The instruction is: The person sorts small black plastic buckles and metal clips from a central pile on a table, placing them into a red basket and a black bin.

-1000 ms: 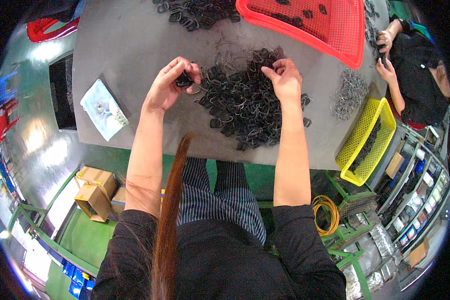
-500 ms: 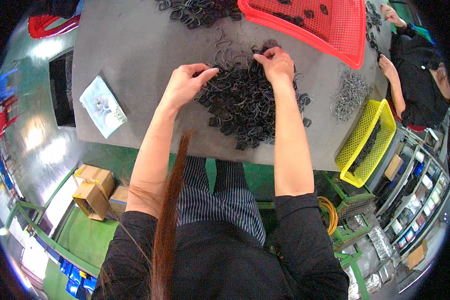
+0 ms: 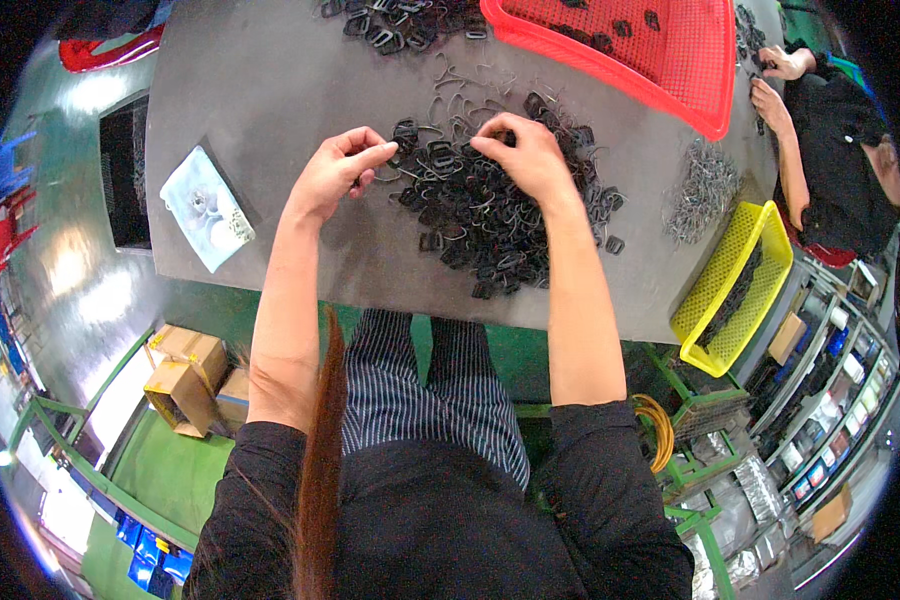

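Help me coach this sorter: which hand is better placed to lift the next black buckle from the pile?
Probably the right hand: its fingers rest on top of the pile of black buckles. The left hand sits at the pile's left edge, fingertips pinched at a buckle there, so it looks occupied.

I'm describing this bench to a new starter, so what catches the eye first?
A heap of black plastic buckles at the middle of the grey table, with the left hand and right hand picking at its top. Next, the red mesh tray behind it.
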{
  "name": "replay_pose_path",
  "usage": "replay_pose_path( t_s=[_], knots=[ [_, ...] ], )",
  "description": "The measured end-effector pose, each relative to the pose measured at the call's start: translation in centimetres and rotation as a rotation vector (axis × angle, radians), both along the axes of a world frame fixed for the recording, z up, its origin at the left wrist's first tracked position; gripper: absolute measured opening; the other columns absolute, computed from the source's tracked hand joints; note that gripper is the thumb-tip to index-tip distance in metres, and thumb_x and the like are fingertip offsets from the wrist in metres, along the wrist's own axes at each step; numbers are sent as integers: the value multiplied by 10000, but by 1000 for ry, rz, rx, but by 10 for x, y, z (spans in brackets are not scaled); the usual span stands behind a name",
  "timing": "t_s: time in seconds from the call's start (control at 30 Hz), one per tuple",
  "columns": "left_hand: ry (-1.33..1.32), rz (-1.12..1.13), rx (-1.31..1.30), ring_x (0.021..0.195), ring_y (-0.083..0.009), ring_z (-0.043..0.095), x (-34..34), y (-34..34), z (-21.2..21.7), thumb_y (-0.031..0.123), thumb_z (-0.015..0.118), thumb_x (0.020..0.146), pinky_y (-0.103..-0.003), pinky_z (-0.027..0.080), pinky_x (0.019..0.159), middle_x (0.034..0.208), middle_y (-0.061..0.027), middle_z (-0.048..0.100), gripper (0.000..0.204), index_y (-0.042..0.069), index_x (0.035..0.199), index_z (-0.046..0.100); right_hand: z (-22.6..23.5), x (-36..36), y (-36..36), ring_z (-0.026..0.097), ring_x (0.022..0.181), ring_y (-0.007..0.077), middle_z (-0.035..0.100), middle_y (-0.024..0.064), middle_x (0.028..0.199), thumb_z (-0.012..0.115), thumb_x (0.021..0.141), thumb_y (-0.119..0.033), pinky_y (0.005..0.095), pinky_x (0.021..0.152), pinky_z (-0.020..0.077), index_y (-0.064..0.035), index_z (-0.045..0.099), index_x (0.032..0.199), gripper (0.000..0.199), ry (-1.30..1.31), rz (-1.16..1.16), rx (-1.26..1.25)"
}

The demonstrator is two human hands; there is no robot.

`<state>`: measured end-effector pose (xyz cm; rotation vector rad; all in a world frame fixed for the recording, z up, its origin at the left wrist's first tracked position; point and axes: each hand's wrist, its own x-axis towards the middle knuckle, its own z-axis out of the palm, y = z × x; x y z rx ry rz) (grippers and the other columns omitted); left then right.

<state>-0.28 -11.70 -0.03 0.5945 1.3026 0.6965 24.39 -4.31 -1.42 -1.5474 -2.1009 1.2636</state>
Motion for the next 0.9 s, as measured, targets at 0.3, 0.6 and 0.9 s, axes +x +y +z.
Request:
replay_pose_path(
  t_s=[0.3,0.6,0.9],
  knots=[
    [-308,350,115,568,-78,509,-13,0,-8,196,584,848,-201,400,468,751,-9,575,110,86,851,576,24,0,0,620,762,262,649,121,787,699,703,-269,341,709,475,-80,672,792,211,-162,-124,123],
    [878,-184,311,603,-131,583,26,27,-22,253,737,728,-283,461,566,645,-55,594,281,41,866,616,41,1,-4,544,627,74,589,0,701,656,780,-193,189,480,352,-82,624,864,143,769,-336,-633],
    [227,-24,-68,494,-20,407,-18,26,-7,307,670,807,-191,296,403,603,76,471,206,117,825,592,22,-55,-4,617,883,293,651,121,911,718,689,-291,396,763,475,-108,657,828,238,-302,96,-147]
  ],
)
